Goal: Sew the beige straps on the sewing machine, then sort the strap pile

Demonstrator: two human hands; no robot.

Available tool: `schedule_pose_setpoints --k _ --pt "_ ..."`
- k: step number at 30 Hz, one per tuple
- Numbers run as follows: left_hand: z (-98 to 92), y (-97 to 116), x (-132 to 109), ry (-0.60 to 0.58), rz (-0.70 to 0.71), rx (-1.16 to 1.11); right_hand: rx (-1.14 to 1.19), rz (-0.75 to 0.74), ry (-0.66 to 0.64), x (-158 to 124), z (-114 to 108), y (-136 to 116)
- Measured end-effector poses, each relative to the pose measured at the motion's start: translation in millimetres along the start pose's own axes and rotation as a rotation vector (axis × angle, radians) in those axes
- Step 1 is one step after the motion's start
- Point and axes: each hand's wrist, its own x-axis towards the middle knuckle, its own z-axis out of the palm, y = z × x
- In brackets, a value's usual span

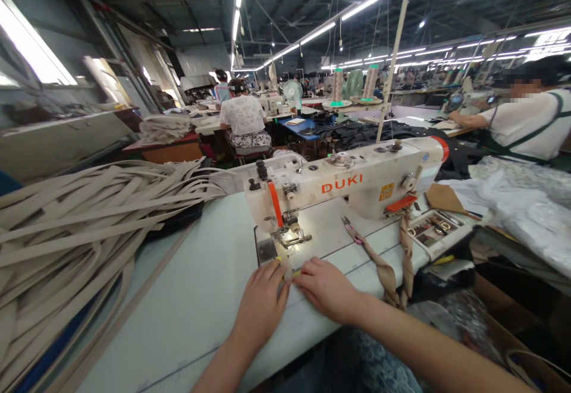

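A white sewing machine [307,188] marked DUKI stands on the pale table, its lamp lighting the needle area [289,239]. Just in front of the needle plate, my left hand [264,298] and my right hand [328,289] meet with fingertips almost touching. Both have their fingers drawn together and pressed down on a small pale piece with yellow bits [296,273]. My fingers cover most of that piece, so its kind is unclear. To the right of the needle lie thread snips [352,229] with pink on the handle, tied to a twisted tan fabric strip [384,274].
Long beige straps [89,208] are heaped along the table's left side. A parts tray [435,229] with small metal pieces sits by the machine's right end. White plastic wrapping [526,208] lies farther right. Co-workers sit ahead [243,113] and at right [530,122].
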Motion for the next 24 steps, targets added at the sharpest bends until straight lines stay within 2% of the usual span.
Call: schedule_pose_setpoints --k 7,13,19,24 --pt "2.4 -8.6 9.4 -0.037 -0.006 -0.013 -0.12 -0.031 -0.024 22.8 -0.6 9.5" --pt "4.9 -17.3 17.5 -0.098 -0.046 -0.054 -0.17 -0.061 0.026 40.7 5.7 18.9" --pt "7.0 -25.7 24.1 -0.13 -0.082 -0.097 -0.153 -0.038 0.011 53.7 5.6 23.5" --pt "10.8 -31.0 27.3 -0.112 -0.078 -0.113 -0.127 -0.012 0.009 57.9 5.1 25.0"
